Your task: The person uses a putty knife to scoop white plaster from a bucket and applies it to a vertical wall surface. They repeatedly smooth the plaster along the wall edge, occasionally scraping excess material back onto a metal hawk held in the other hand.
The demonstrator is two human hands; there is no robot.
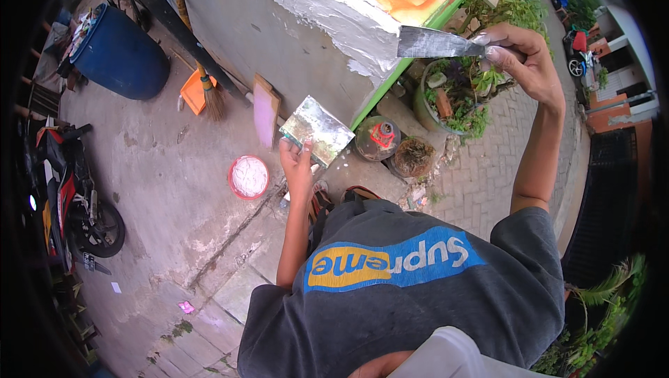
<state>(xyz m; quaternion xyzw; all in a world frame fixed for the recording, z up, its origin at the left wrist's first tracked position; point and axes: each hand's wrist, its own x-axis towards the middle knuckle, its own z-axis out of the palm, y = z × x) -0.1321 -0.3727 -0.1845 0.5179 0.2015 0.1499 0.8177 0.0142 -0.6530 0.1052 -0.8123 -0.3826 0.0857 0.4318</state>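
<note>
My right hand [526,61] is raised at the upper right, fingers closed on a putty knife [439,42]. The knife's broad grey blade points left, its tip at the corner of the wall by the white putty [341,29]. That putty lies in a rough band along the wall's upper part, above bare grey plaster [279,50]. Lower down, my left hand [298,158] grips a flat rectangular plate [319,130] with a shiny, smeared face. White smudges mark the fingers of my right hand. A red-rimmed tub of white paste [249,176] stands on the ground left of my left hand.
A pink-faced board [265,113] leans at the wall's foot. Beside the corner are a large round jug [378,138] and potted plants [446,103]. Farther left stand a broom [211,96], an orange dustpan [195,91], a blue barrel [122,54] and a motorcycle [73,197].
</note>
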